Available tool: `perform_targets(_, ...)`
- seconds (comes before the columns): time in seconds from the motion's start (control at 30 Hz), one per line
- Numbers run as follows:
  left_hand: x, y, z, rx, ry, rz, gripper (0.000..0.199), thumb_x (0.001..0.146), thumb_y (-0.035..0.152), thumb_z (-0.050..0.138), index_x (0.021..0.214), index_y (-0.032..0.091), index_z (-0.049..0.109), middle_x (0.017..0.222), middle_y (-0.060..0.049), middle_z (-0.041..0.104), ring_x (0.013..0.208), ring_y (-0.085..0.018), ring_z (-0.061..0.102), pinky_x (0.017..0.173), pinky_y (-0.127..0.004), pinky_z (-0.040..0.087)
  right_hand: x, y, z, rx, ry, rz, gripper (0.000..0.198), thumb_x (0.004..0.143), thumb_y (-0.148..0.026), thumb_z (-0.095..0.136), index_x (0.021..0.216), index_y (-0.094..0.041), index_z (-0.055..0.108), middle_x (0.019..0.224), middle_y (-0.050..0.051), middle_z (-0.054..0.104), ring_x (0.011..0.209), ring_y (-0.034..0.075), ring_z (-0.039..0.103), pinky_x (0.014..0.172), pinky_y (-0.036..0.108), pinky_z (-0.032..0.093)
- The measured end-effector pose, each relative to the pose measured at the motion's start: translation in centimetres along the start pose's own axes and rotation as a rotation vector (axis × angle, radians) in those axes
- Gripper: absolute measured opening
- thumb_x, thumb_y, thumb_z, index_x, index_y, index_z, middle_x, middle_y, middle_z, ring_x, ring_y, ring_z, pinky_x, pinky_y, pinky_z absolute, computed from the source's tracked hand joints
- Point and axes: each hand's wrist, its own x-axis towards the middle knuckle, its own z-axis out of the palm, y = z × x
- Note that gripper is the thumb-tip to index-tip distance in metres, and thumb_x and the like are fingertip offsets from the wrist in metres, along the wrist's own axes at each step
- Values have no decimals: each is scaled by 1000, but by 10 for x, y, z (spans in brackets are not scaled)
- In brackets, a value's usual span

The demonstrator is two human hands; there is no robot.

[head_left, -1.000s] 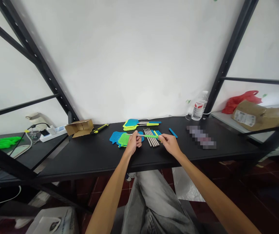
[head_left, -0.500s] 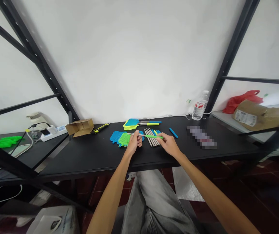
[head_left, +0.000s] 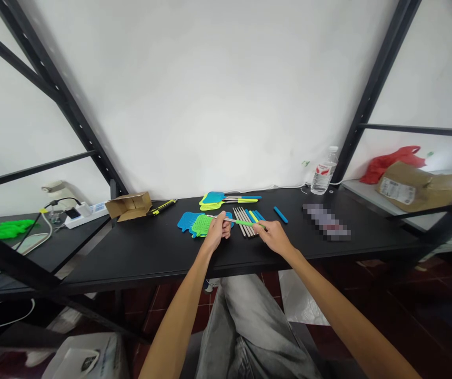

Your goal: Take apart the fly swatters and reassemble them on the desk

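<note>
My left hand is closed around a thin metal rod, its left tip poking out past the fingers. On the rod's right end sits a green handle, pinched by the closed fingers of my right hand. Beneath and beside the left hand lie a green fly swatter head and blue swatter heads. Several metal rods lie side by side between the hands. Behind the right hand are blue and yellow handles, with one blue handle lying apart.
Whole fly swatters lie along the wall. An open cardboard box and a black-yellow item stand left on the black table. A water bottle and a blurred-out object are right. Black shelf posts flank the table.
The right hand has turned slightly and its grip covers more of the green handle's end, which tilts down a little more to the right. The left hand has barely moved.
</note>
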Motion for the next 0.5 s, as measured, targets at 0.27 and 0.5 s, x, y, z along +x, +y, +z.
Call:
perform_targets(0.27,-12,-2,7,273,-13,24,54,90,67,44,61,21,38,49,8,26,40,-6,27,43,-22,25,0,-6,1,-49,-41,-75,37,97,-48,47,90,-22,73,66,1,67,59,16,57,61,25,34)
perform_targets(0.5,-30,18,-14,944,187,219,45,88,60,52,76,18,63,62,0,53,60,-15,50,58,-25,35,1,-5,1,-74,29,-69,42,100,-47,41,82,-21,69,69,3,67,65,17,60,65,25,35)
